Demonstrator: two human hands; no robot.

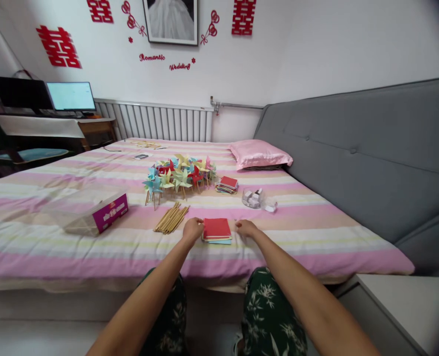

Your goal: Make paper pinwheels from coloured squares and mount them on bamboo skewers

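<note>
A stack of square coloured paper (217, 228), red on top with pale and blue sheets below, lies on the bed directly in front of me. My left hand (193, 228) is closed at its left edge, fingertips touching the paper. To the right, a little apart from the stack, my right hand (246, 228) is pinched; a tiny speck shows by its fingertips, too small to name. A bundle of thin wooden sticks (172, 218) lies left of my left hand. Beyond it, several colourful paper pinwheels (182, 179) stand grouped on their sticks.
A second paper stack (228, 184) and a clear container (252, 198) with small pale pieces sit behind the right hand. At left lies a clear box with a purple side (111, 212). A pink pillow (260, 153) rests by the grey headboard (364, 163).
</note>
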